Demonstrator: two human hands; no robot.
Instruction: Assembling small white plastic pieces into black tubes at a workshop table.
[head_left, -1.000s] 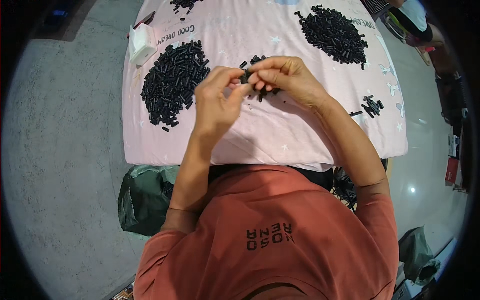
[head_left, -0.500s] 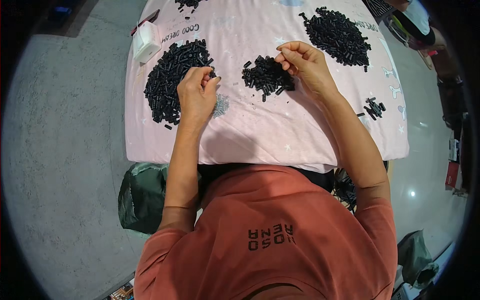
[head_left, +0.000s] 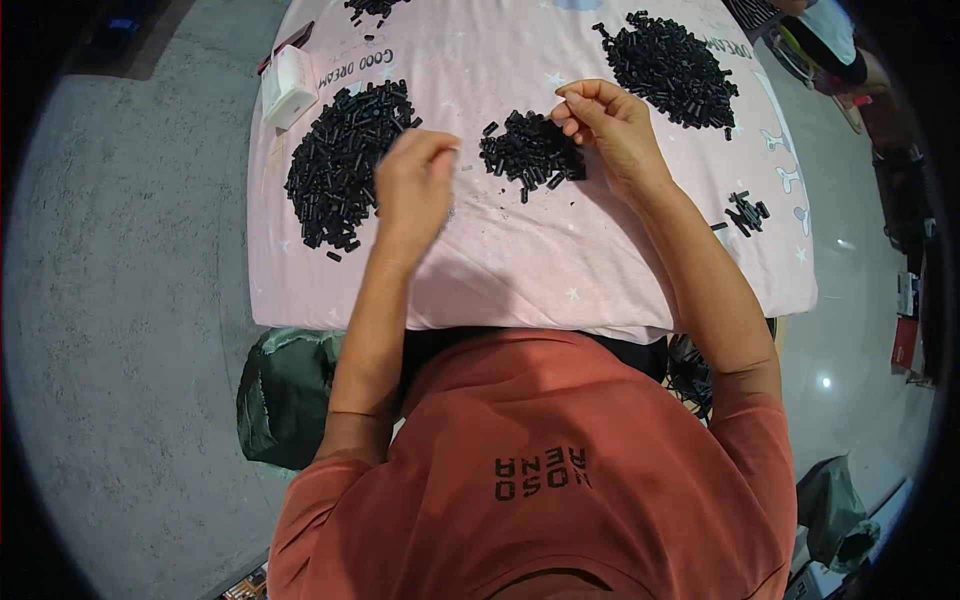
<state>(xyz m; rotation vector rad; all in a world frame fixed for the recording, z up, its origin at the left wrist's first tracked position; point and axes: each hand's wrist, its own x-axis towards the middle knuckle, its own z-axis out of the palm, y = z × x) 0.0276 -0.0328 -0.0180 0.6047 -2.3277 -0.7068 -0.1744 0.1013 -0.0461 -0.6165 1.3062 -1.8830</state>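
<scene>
The table is covered by a pink cloth (head_left: 520,265) printed with stars, softly creased near the front edge. It is flanked by rough grey floor (head_left: 140,280) on the left and glossy pale floor (head_left: 850,335) on the right. Small, rod-shaped black pieces are gathered in a left heap (head_left: 340,175), a middle heap (head_left: 530,152), a far-right heap (head_left: 670,78) and a small cluster (head_left: 747,213). The left heap's edge is partly covered by the left hand (head_left: 413,185), which is blurred; its grasp cannot be told. Beside the middle heap, the right hand's (head_left: 612,125) thumb and forefinger are pinched together; whether anything is held cannot be told. A white box (head_left: 290,88) is set beside the left heap; a crumpled green bag (head_left: 285,400) is seen below.
</scene>
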